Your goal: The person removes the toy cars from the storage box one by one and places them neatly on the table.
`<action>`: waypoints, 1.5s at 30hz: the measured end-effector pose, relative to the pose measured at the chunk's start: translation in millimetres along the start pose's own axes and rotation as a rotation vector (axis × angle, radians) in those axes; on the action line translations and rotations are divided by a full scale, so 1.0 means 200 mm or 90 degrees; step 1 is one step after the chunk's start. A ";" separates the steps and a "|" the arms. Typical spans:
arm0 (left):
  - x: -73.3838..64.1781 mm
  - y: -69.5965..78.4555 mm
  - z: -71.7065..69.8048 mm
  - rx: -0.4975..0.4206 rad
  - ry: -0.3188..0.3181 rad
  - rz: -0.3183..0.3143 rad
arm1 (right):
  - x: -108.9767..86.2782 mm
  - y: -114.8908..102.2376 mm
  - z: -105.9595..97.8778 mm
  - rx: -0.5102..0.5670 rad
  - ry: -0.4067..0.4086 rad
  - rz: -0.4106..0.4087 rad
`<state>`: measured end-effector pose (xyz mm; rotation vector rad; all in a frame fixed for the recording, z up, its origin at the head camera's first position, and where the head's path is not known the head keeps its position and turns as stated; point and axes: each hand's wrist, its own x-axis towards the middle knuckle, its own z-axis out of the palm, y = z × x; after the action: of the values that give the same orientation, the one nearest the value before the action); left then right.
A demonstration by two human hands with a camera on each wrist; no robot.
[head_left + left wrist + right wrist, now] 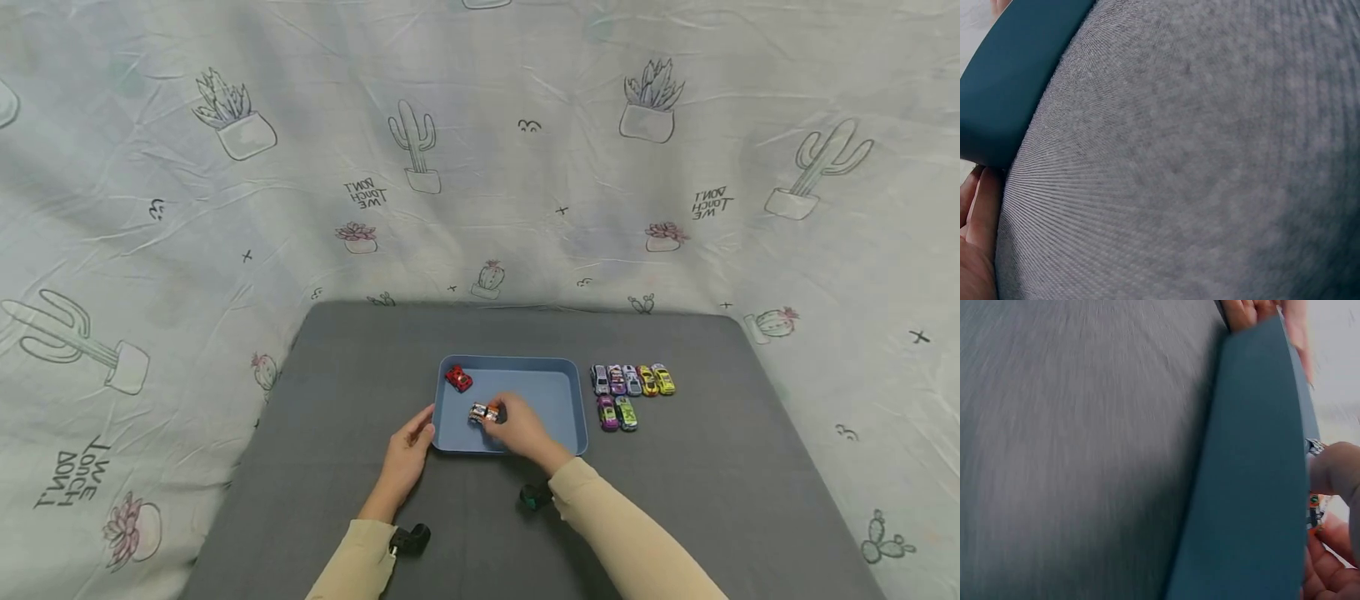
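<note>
My right hand (522,429) pinches a white, orange and black toy car (477,413) over the middle left of a blue tray (532,387). In the right wrist view the tray's wall (1247,456) partly hides that car (1314,512) between thumb and fingers. A red toy car (458,378) sits in the tray's far left corner. My left hand (405,454) touches the tray's left side near the front corner, fingers extended along it. The left wrist view catches only part of this hand (982,231) below the tray's end.
Right of the tray, several toy cars stand in two rows on the grey table (360,367): a back row with a yellow car (663,379) at its end, and a purple car (607,413) beside a green one (626,413) in front. A patterned curtain (487,167) hangs behind.
</note>
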<state>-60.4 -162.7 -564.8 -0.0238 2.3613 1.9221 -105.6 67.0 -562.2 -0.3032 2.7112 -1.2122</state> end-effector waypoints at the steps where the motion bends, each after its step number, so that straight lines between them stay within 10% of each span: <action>1: 0.01 -0.02 0.00 -0.004 -0.001 -0.002 | 0.00 0.01 -0.03 0.001 0.013 0.007; 16: 0.06 -0.16 0.00 0.011 0.029 0.000 | -0.10 0.19 -0.36 0.017 0.193 0.011; 28: -0.01 0.02 0.00 0.018 -0.006 0.003 | -0.16 0.28 -0.42 0.000 0.229 0.017; 45: -0.01 0.03 0.00 0.020 -0.008 -0.002 | -0.27 0.49 -0.55 0.060 0.383 0.079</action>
<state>-58.2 -161.1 -558.9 -0.0121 2.3814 1.8778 -89.7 223.6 -560.0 0.2909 3.0702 -1.5940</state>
